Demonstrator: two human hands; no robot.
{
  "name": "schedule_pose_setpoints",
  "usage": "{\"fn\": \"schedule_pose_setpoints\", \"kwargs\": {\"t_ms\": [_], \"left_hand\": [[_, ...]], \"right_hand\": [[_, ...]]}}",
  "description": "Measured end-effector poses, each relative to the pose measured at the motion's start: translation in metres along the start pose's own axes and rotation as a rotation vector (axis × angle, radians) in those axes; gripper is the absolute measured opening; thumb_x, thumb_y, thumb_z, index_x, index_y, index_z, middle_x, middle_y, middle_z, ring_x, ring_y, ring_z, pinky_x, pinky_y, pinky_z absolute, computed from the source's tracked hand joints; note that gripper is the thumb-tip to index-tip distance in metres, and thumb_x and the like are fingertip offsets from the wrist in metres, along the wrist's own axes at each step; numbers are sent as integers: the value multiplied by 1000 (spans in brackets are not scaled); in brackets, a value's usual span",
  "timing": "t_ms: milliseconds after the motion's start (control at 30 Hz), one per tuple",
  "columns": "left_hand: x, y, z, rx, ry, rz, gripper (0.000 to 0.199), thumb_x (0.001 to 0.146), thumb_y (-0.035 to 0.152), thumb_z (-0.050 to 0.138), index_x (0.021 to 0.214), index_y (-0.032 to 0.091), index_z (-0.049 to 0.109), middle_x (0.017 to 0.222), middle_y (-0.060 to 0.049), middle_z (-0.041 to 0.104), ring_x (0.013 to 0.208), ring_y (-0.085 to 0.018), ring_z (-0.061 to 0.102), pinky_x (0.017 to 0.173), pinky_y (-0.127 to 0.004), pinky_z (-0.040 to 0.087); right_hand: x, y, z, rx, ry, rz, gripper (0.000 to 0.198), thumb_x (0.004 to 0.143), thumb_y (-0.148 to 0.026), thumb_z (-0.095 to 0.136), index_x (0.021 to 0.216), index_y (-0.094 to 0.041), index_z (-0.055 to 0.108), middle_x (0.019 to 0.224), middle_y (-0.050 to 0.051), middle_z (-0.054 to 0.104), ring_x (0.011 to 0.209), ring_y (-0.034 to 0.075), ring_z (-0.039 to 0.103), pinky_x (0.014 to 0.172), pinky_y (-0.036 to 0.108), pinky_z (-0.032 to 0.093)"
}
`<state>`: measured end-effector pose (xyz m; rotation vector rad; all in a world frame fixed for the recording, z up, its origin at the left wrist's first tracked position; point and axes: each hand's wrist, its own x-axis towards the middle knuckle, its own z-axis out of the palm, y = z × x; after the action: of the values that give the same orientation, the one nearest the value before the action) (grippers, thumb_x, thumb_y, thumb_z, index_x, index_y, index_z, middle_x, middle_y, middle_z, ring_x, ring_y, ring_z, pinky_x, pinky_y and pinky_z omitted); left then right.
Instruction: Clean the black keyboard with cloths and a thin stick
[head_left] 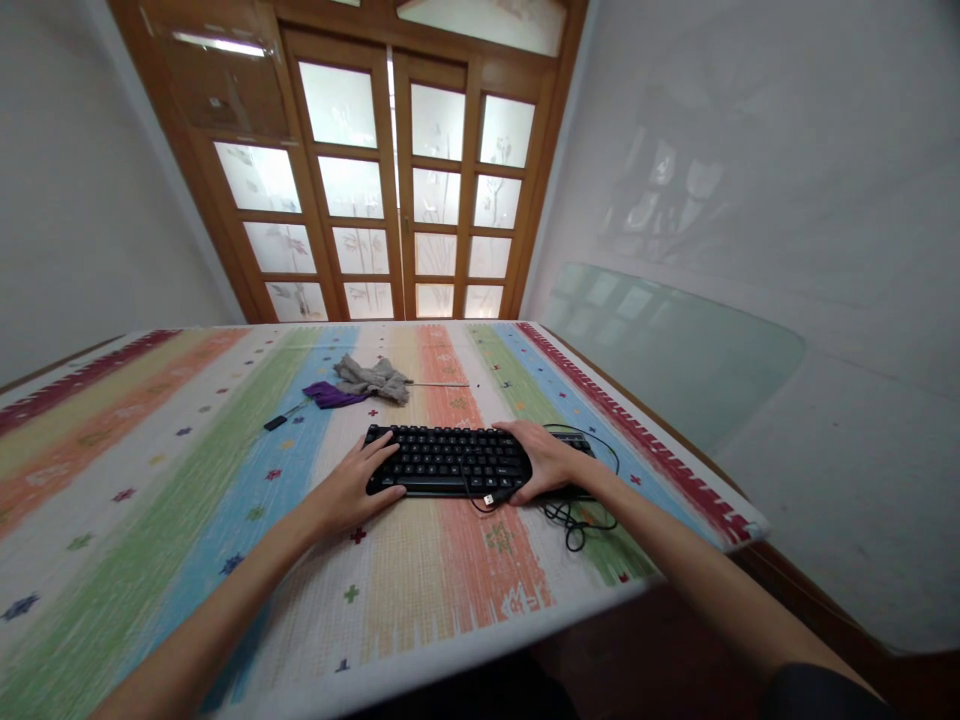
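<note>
A black computer keyboard (450,462) lies on the striped tablecloth, its long side toward me. My left hand (358,487) grips its left end, with the fingers over the keys and the thumb along the front edge. Over the right part of the keyboard, my right hand (546,458) spans from back edge to front edge, hiding the keys beneath it. A black USB cable (576,530) loops behind and in front of the right end. Its USB plug (490,499) rests at the front edge, beside my right thumb.
Beyond the keyboard lie a crumpled grey cloth (375,380) and a purple cloth (330,396). A thin rod (442,384) sticks out to the right. A small black object (276,423) lies at the left. The tablecloth (300,620) ends at the near edge; a wall (847,450) stands at the right.
</note>
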<state>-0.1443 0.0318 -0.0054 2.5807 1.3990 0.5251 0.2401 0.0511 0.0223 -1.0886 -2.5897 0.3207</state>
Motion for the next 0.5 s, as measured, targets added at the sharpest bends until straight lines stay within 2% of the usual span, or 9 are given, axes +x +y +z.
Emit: {"fn": "schedule_pose_setpoints", "kwargs": {"t_ms": [167,300,500], "left_hand": [[7,0,-1,-49,42,9,78,89,55,54,152,14,32,162,-19,27,151,-36,18,120,-57,27],[5,1,-2,-58,100,24,73,94,48,49,154,15,25,165,-17,20,153,-33,12,122,-54,24],[-6,1,-2,-47,85,30,77,96,45,47,158,17,11,165,-18,20,153,-32,12,122,-54,23]], "right_hand": [[-4,-8,-5,-94,104,-24,97,49,-54,84,131,-15,48,120,16,59,109,35,56,98,52,44],[-2,-7,-8,-269,179,-32,91,48,-57,82,123,-16,51,123,18,56,112,39,51,100,56,40],[-3,2,-9,-470,292,80,83,50,-55,81,116,-13,53,128,25,50,114,43,46,101,58,35]]}}
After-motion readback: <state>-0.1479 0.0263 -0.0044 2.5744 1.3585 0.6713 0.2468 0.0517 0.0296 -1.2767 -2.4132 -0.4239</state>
